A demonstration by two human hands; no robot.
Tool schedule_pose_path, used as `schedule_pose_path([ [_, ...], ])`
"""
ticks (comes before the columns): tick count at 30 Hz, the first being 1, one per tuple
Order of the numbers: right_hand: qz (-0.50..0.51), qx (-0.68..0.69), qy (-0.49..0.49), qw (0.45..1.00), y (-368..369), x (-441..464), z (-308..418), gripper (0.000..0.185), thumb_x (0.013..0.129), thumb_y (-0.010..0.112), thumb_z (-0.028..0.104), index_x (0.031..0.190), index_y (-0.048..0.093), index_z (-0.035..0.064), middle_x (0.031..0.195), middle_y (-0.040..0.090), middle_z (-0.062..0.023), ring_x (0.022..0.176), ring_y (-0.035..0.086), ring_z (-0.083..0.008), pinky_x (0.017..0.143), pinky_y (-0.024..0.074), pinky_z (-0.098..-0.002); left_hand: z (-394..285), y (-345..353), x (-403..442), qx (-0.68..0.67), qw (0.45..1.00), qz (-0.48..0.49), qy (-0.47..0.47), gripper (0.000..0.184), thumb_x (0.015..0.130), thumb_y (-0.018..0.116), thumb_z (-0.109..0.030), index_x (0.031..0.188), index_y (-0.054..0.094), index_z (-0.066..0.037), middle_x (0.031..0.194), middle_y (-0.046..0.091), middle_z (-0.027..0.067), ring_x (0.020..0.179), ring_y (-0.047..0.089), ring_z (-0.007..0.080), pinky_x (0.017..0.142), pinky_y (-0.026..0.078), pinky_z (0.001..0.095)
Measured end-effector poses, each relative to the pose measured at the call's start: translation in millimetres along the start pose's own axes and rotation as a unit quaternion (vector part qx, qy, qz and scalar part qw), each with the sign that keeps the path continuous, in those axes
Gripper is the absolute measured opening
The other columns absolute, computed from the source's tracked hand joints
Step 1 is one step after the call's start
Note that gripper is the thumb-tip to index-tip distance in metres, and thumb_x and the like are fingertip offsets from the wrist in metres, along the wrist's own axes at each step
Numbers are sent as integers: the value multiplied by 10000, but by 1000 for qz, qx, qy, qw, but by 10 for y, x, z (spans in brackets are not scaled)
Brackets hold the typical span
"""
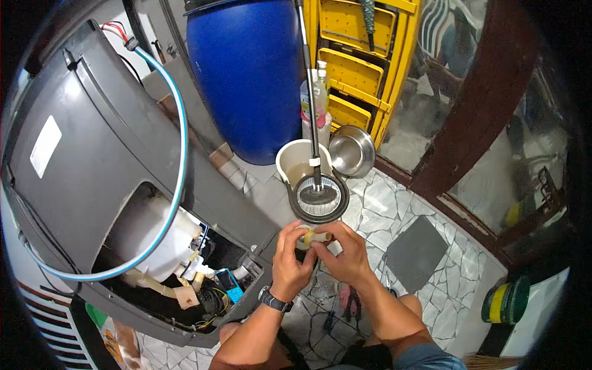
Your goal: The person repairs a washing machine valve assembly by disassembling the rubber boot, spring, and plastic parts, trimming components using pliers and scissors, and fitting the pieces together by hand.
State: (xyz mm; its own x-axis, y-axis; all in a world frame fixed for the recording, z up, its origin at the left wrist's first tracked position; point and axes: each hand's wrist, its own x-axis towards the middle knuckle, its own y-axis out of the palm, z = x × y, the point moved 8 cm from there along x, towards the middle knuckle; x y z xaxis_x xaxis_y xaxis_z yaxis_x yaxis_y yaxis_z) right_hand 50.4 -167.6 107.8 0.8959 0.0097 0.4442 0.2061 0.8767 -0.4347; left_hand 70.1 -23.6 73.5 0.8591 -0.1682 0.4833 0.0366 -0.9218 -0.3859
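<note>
Both hands meet in front of the body, above the tiled floor. My left hand (293,264) has its fingers closed on the left side of a small yellowish-white plastic part (319,237). My right hand (345,253) pinches the same part from the right, near its tube-like end. A dark watch (275,300) is on the left wrist. To the left is a large grey machine housing (92,154) with an open cavity, where white plastic parts, hoses and wires (217,300) show. A blue-and-white hose (184,135) curves over the housing.
Behind the hands stand a mop bucket (285,161) with a mop (317,192), a metal bowl (353,152), a blue barrel (246,80) and a yellow folding ladder (351,68). A grey mat (417,253) lies at right, near a glass door. Tools (351,305) lie below the hands.
</note>
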Motion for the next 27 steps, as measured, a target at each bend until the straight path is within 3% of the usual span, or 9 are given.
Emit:
schedule_pose_path([
  [1,7,-1,6,1000,60,53,-12,309,905,744,63,1184,623,9,1012,683,-129,838,709,-231,761,580,-320,-12,-36,60,2,1000,11,-9,474,844,748,-30,1269,540,-55,1361,572,213,1189,618,433,964,529,451],
  [3,-40,229,129,964,161,105,-182,268,947,714,61,1179,600,-9,1049,700,-114,876,699,-191,791,574,-308,42,-94,155,-41,998,18,-45,486,845,762,-40,1278,539,-48,1362,572,215,1211,610,420,990,514,454],
  [4,-42,229,134,963,142,190,-116,268,947,714,61,1179,600,-9,1049,700,-114,876,699,-191,791,574,-308,20,-106,245,-58,997,16,-56,484,850,766,-48,1278,541,-49,1363,573,214,1224,606,408,1004,504,451],
  [6,-71,370,258,889,68,221,-84,224,992,665,58,1186,579,-13,1093,700,-114,912,686,-161,834,563,-302,-112,-139,385,-102,992,13,-75,477,865,776,-74,1281,544,-55,1366,576,207,1252,592,377,1036,477,443],
  [11,-111,472,306,819,-362,437,352,191,1010,626,53,1191,580,12,1081,694,-103,952,671,-151,863,546,-292,-931,-377,884,-98,987,55,-112,479,862,787,-76,1277,549,-56,1351,583,211,1231,604,379,1022,485,433],
  [16,-156,628,332,687,-1027,699,1203,221,1023,593,86,1238,554,53,1144,678,-101,1070,650,-206,965,508,-358,-2170,-653,1495,-54,991,107,-52,460,855,802,-91,1247,565,-50,1304,612,197,1174,633,385,979,509,424],
  [20,-167,676,316,644,-1535,814,1957,249,1021,591,99,1262,529,89,1198,659,-107,1119,633,-229,973,509,-396,-3138,-922,1841,-24,983,171,-70,447,871,795,-135,1252,576,-50,1292,616,183,1177,628,378,990,505,419],
  [27,-202,649,241,692,-2216,1116,3023,235,1022,602,112,1235,520,59,1158,659,-136,1061,646,-239,955,524,-392,-4295,-1303,2253,-43,975,218,5,417,904,754,-164,1279,613,-46,1309,612,189,1205,617,378,1017,495,408],
])
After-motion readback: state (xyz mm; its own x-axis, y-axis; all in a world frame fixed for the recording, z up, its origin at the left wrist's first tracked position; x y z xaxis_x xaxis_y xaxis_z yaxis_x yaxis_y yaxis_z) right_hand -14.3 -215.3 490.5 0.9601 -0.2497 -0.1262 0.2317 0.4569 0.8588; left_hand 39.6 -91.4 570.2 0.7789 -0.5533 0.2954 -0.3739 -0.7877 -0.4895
